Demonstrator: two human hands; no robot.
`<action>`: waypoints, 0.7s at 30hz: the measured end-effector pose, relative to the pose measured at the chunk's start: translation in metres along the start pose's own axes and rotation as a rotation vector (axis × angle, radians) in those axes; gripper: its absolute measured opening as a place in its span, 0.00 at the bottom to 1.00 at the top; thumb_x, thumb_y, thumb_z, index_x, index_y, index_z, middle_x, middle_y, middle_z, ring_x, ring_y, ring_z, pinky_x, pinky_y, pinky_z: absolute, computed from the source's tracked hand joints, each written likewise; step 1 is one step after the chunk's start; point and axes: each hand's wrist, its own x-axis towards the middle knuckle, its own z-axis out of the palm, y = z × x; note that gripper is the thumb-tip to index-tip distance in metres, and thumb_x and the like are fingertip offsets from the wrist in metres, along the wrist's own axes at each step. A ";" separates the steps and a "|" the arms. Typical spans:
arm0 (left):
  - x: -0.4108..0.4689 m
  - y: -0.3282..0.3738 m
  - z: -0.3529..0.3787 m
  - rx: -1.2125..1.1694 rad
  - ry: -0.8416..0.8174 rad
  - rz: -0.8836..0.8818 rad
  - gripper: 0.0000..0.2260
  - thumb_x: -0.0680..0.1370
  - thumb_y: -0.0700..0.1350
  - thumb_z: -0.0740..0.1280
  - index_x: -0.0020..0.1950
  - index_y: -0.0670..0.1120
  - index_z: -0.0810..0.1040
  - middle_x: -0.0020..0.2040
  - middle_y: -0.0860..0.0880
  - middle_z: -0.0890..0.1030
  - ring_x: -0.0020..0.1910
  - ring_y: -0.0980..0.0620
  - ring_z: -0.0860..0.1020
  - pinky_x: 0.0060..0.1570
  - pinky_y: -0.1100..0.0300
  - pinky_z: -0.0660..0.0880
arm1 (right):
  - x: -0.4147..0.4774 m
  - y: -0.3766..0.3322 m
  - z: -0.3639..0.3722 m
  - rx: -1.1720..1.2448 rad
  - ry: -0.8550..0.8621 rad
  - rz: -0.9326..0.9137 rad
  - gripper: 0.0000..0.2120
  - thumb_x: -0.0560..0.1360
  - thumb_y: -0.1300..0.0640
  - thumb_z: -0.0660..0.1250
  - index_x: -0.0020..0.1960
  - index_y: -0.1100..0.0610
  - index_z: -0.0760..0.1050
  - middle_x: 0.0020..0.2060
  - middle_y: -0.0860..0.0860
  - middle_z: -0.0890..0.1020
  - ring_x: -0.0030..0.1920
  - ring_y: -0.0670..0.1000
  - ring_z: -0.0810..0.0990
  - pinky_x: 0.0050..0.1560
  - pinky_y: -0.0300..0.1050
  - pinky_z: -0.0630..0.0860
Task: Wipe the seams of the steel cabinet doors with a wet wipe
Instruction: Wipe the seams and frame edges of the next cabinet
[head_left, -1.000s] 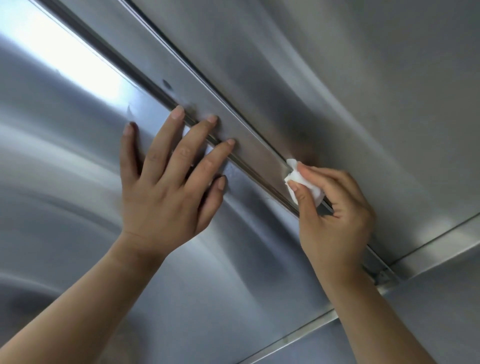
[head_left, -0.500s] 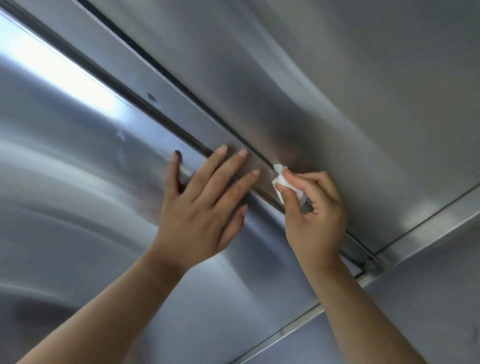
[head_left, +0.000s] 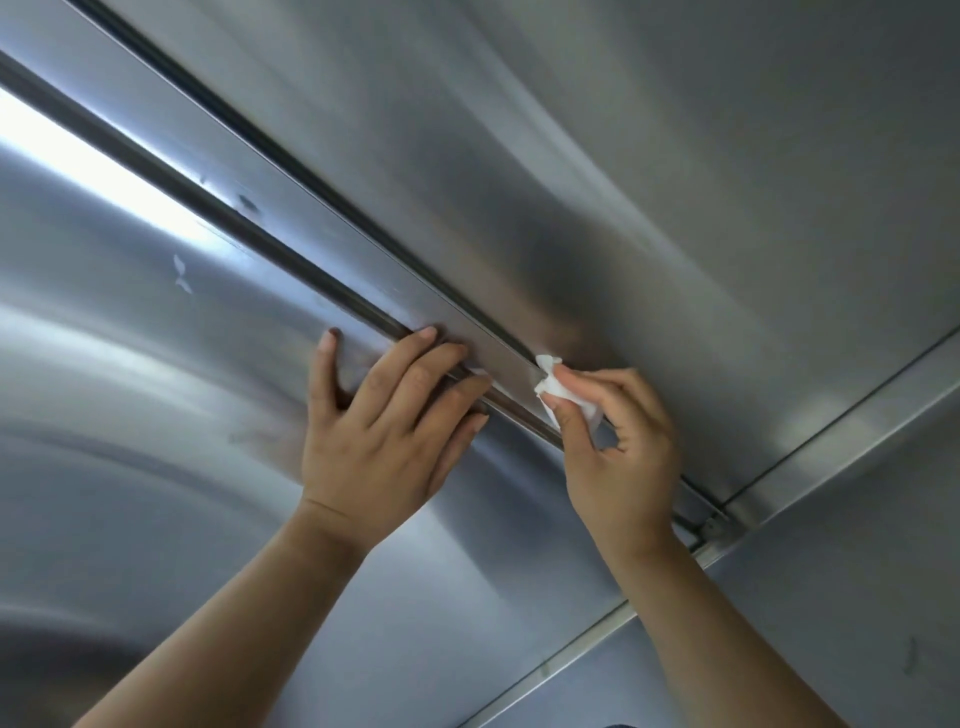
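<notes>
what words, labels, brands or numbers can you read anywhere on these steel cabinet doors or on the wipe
None: no text, label, brand or number shows anywhere.
The steel cabinet doors show only brushed metal, glare, a white scuff and a dark smudge, neither of them lettering.
The wet wipe, pinched in the right hand, is plain white.
The left hand lies flat on the door and bears no writing.

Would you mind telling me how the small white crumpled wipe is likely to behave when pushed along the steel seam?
The small white crumpled wipe looks soft and floppy: it bunches into folds where the right hand pinches it. It is probably light, since a pinch alone holds it. Pressed on the dark door seam, it should squash in rather than skid.
</notes>
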 end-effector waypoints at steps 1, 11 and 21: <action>0.000 0.000 0.000 -0.001 -0.001 0.002 0.10 0.77 0.52 0.69 0.56 0.51 0.82 0.59 0.48 0.81 0.66 0.50 0.72 0.70 0.40 0.54 | -0.003 0.004 -0.002 0.001 0.005 0.017 0.08 0.71 0.66 0.71 0.51 0.63 0.82 0.45 0.56 0.80 0.47 0.53 0.81 0.51 0.36 0.77; 0.002 0.000 0.000 -0.012 0.032 0.006 0.09 0.76 0.51 0.70 0.54 0.50 0.82 0.54 0.47 0.82 0.62 0.48 0.74 0.69 0.42 0.55 | 0.000 -0.004 0.008 0.046 0.027 0.014 0.07 0.72 0.67 0.71 0.50 0.62 0.81 0.44 0.53 0.79 0.46 0.53 0.80 0.49 0.41 0.78; 0.002 0.002 -0.001 -0.040 0.034 -0.013 0.09 0.76 0.50 0.69 0.55 0.51 0.81 0.55 0.49 0.79 0.62 0.49 0.74 0.69 0.41 0.55 | -0.009 0.008 -0.006 0.039 0.003 0.109 0.08 0.71 0.68 0.72 0.50 0.63 0.82 0.45 0.55 0.80 0.48 0.54 0.81 0.49 0.43 0.79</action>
